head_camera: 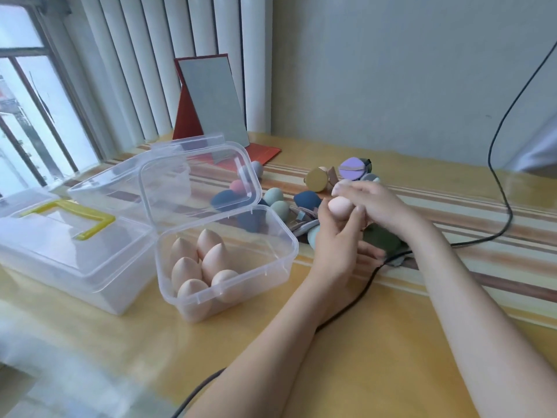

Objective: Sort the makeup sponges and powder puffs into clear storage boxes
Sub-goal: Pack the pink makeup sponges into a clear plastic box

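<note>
Your left hand [337, 236] and right hand [373, 203] together pinching a beige sponge [340, 208], open clear box [271, 236] of beige sponges just left

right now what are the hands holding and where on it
A beige makeup sponge, gripped around its rounded body between the left hand and right hand.
</note>
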{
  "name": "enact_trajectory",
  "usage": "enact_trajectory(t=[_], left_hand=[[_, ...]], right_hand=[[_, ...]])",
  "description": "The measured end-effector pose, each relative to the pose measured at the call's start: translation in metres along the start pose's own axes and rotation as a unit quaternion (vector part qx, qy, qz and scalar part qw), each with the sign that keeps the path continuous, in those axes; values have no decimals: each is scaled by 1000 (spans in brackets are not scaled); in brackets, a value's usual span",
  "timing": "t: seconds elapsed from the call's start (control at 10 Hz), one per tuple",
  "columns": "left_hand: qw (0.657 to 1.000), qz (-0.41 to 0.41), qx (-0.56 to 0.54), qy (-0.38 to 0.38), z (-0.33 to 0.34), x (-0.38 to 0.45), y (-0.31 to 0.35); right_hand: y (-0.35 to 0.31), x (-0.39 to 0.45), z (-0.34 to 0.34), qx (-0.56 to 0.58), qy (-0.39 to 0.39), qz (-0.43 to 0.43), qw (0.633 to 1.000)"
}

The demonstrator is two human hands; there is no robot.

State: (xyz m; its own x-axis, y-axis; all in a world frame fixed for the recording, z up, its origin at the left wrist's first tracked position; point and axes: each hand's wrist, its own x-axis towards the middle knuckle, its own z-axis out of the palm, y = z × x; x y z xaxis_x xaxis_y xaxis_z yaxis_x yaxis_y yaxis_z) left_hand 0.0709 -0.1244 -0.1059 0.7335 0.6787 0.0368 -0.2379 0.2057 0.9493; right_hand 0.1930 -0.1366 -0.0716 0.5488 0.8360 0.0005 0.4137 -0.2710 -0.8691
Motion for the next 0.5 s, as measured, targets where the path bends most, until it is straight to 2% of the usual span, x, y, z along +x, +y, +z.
enact_trajectory(t=[0.1, 0.2, 0.3, 0.4, 0.5], left_hand=[[998, -6, -45, 51, -4, 2, 1], [997, -23, -58, 54, -2, 2, 2], [997, -6, -61, 54, 2, 2, 4], [996, 46, -51, 65, 2, -1, 4], [991, 80, -57, 86, 4, -1, 2]], right_hand=[[4, 7, 1, -33, 102, -31, 994], [-4, 21, -2, -62, 227, -96, 967], [-8, 50, 2, -185, 223, -88, 953], [-1, 64, 9, -298, 103, 12, 949], [14, 66, 14, -273, 91, 3, 958]])
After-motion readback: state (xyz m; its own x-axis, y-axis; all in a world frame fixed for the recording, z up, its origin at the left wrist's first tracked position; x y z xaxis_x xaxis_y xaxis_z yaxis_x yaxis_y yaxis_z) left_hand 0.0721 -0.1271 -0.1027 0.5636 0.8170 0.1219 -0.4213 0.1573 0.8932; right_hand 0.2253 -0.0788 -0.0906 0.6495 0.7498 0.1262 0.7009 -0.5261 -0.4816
